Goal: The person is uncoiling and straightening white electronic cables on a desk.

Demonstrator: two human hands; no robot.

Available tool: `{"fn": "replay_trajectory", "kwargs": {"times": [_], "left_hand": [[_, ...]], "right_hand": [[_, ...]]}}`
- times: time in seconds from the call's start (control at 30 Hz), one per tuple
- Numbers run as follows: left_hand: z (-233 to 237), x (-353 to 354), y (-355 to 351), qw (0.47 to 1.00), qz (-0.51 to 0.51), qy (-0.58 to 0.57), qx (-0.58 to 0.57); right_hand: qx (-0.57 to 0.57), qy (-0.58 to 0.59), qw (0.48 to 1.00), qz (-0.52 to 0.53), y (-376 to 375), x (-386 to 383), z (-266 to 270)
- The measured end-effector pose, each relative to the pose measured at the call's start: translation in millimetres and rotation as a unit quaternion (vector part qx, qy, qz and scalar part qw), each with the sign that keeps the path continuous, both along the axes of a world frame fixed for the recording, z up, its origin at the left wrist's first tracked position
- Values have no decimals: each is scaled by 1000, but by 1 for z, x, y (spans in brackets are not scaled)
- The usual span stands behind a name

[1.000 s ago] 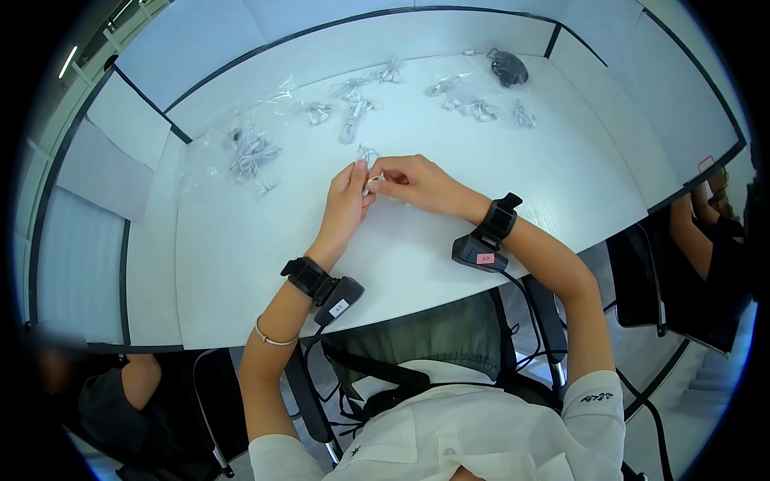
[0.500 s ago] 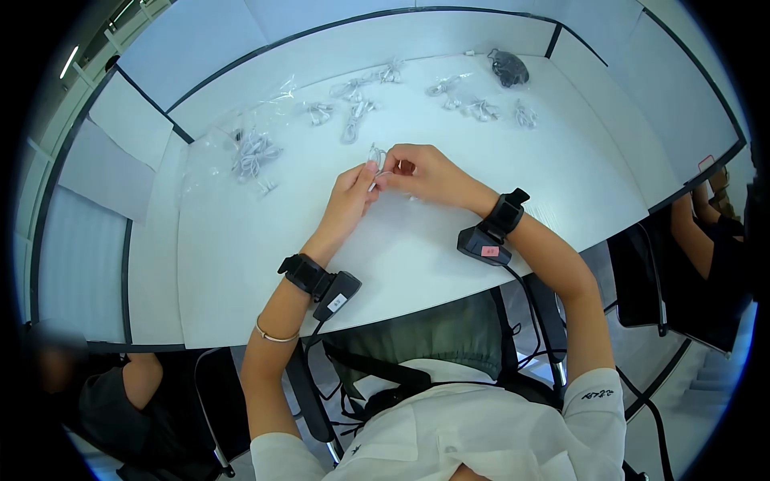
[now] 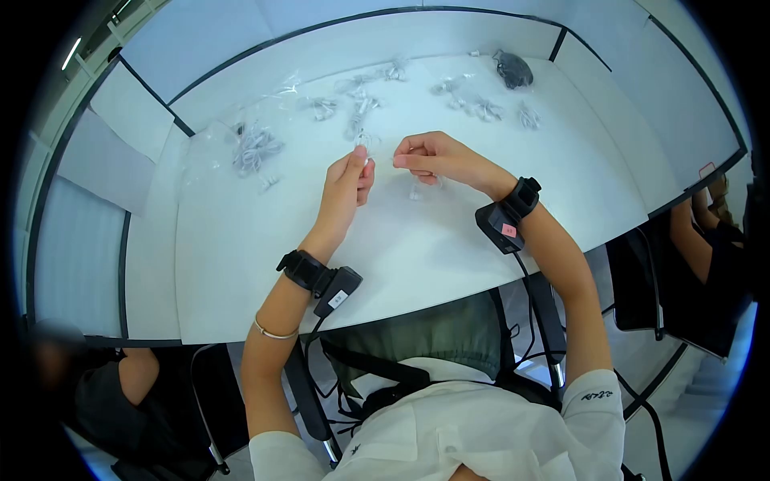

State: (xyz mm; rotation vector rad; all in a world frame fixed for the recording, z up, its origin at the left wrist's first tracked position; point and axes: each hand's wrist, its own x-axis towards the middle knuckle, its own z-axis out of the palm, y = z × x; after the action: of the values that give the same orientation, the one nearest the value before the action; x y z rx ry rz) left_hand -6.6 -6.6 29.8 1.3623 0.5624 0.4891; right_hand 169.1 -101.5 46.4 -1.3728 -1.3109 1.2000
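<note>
My left hand (image 3: 346, 183) is closed, thumb against fingers, on a white cable (image 3: 365, 139) whose small loops stick up above the thumb. To its right, a short gap away, my right hand (image 3: 443, 159) is pinched at the fingertips. Whatever lies in that pinch is too small to make out. Beneath the right hand a small whitish piece (image 3: 415, 192) rests on the white table (image 3: 401, 248). Just beyond the left hand lies a bundled white cable (image 3: 358, 116).
A larger tangle of white cables (image 3: 257, 150) lies at the left beside clear plastic bags (image 3: 212, 148). More coiled cables (image 3: 481, 109) and a dark pouch (image 3: 512, 70) sit toward the back right. Low partitions (image 3: 481, 32) enclose the table. Other people sit at both sides.
My hands were together at the cable; now they are apart. The right hand has moved right, and the left has shifted slightly left with the cable still in it.
</note>
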Motion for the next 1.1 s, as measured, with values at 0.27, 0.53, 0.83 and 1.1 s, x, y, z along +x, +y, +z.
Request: {"fn": "replay_trajectory", "kwargs": {"times": [0.27,0.53,0.83,1.1], "left_hand": [[6,-5,-6,978,-207,10,-19],[5,-3,-11,936,-317,127,85],[3,-4,-20,876,-198,208,386],[-5,-1,-14,877,-91,241,405]], "right_hand": [[8,-45,996,74,2,24,-12],[-16,-50,993,110,1,22,-8],[65,-130,989,34,0,8,-5],[119,-119,985,-22,-2,-13,0]]}}
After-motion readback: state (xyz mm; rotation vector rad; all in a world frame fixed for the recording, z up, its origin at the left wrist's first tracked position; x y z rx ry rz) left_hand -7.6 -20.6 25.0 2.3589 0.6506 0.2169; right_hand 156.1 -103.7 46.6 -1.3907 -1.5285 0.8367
